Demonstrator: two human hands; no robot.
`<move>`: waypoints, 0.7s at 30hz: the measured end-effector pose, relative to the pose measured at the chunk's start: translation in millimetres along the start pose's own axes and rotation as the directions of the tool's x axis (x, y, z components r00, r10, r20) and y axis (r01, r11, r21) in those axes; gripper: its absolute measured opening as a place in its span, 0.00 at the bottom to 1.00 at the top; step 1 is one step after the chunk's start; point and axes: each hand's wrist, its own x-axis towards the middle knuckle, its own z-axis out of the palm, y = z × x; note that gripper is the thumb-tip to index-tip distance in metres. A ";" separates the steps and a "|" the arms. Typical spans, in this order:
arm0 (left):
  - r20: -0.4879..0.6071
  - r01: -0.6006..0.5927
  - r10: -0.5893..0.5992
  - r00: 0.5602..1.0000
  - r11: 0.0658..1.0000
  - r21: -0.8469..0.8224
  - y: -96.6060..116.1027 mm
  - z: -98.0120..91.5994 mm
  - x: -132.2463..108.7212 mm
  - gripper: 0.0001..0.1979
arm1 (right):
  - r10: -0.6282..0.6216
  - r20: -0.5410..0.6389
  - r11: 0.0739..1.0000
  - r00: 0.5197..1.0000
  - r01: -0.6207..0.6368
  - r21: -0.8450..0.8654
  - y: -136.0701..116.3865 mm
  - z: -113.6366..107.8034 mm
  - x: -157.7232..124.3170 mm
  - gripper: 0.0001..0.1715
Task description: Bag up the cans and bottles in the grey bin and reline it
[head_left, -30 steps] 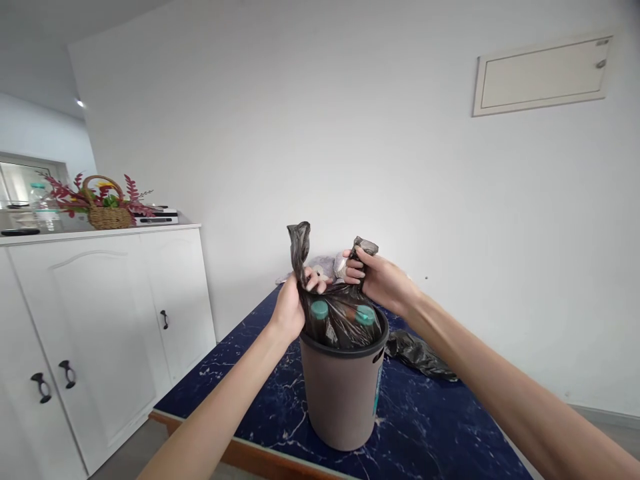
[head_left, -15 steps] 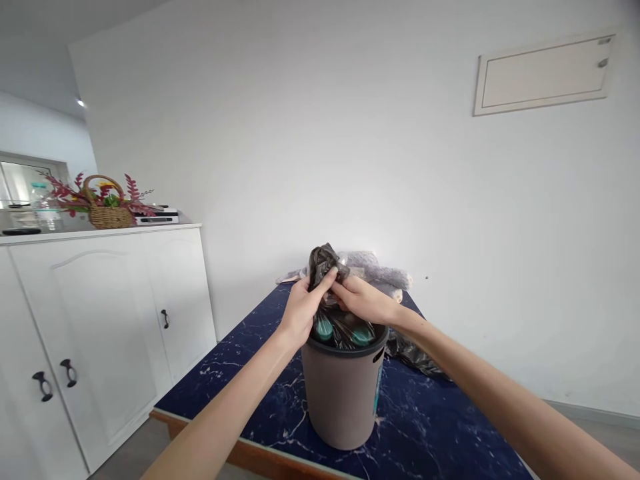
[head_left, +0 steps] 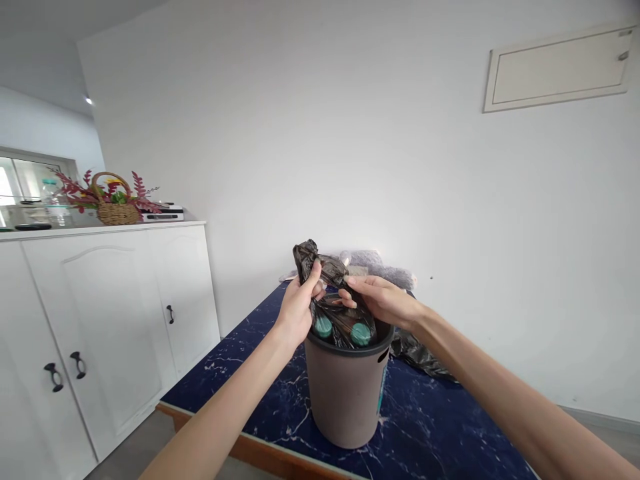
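A thin black garbage bag (head_left: 334, 270) rises out of a grey-brown trash can (head_left: 345, 400) with a dark rim. My left hand (head_left: 299, 303) grips the bag's bunched top, thumb pressed on the plastic. To its right, my right hand (head_left: 383, 297) pinches another part of the bag between thumb and forefinger, the other fingers loosely curled. Between the hands the plastic is stretched. Through the film show two round green things, a left one (head_left: 323, 327) and a right one (head_left: 361, 335), just inside the can's mouth. What else the bag holds is hidden.
The can stands on a blue marble-patterned table (head_left: 250, 363). Behind it lies a grey plush thing (head_left: 395, 275); another black plastic bag (head_left: 423, 355) lies to the right. A white cabinet (head_left: 115, 333) at left carries a flower basket (head_left: 119, 212) and a plastic bottle (head_left: 56, 200).
My hands have moved apart, the right one to the right, pulling the bag's top out between them. The bunched tip has shifted left. The view has turned slightly.
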 end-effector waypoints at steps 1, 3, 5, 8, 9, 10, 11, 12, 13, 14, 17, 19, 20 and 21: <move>-0.002 -0.002 0.002 1.000 1.000 0.004 0.8 0.0 -0.2 0.30 | -0.006 0.002 1.000 1.000 0.006 -0.024 1.0 -0.5 0.5 0.28; 0.007 -0.002 0.002 1.000 1.000 0.012 3.1 0.8 -1.2 0.30 | -0.021 -0.020 0.999 1.000 0.020 -0.041 4.8 -1.5 3.1 0.28; 0.029 -0.016 0.016 0.999 1.000 0.021 5.7 1.8 -2.9 0.31 | -0.032 -0.100 0.999 0.994 0.035 0.023 10.4 -2.6 7.3 0.25; 0.057 -0.047 0.044 0.997 0.998 0.049 8.2 1.0 -6.8 0.27 | 0.041 -0.256 0.983 0.966 0.006 0.181 20.0 -4.7 13.3 0.24; 0.064 -0.043 0.039 0.997 0.997 0.067 8.4 -0.3 -8.3 0.24 | 0.088 -0.281 0.975 0.956 -0.026 0.219 22.8 -5.5 14.6 0.24; 0.074 -0.034 0.027 0.997 0.995 0.094 8.4 -2.1 -9.8 0.22 | 0.131 -0.294 0.968 0.947 -0.058 0.244 25.2 -6.2 15.4 0.24; 0.087 -0.025 0.014 0.996 0.991 0.132 8.5 -4.2 -11.2 0.20 | 0.158 -0.304 0.963 0.940 -0.079 0.256 27.0 -6.8 15.8 0.23; 0.105 -0.023 0.005 0.994 0.984 0.177 8.9 -6.5 -12.6 0.19 | 0.165 -0.319 0.964 0.933 -0.084 0.253 28.1 -7.4 16.0 0.21; 0.128 -0.034 0.004 0.992 0.973 0.230 9.8 -8.9 -13.7 0.19 | 0.158 -0.339 0.968 0.927 -0.078 0.238 28.7 -7.8 16.2 0.19; 0.153 -0.059 0.015 0.988 0.956 0.288 11.6 -11.1 -14.6 0.19 | 0.142 -0.364 0.974 0.921 -0.064 0.219 28.6 -8.2 16.5 0.18; 0.233 -0.200 0.100 0.967 0.868 0.455 22.0 -15.9 -16.2 0.19 | 0.102 -0.425 0.985 0.899 -0.032 0.170 26.0 -7.8 18.6 0.17; 0.296 -0.314 0.173 0.939 0.783 0.538 32.2 -17.7 -16.6 0.19 | 0.098 -0.433 0.987 0.896 -0.033 0.156 23.3 -5.0 20.4 0.19; 0.332 -0.368 0.205 0.921 0.738 0.565 37.5 -18.2 -16.8 0.18 | 0.098 -0.433 0.988 0.896 -0.035 0.152 21.8 -2.5 21.0 0.20; 0.375 -0.418 0.225 0.899 0.694 0.586 42.7 -18.6 -17.0 0.18 | 0.099 -0.427 0.989 0.899 -0.041 0.143 20.3 0.8 21.2 0.20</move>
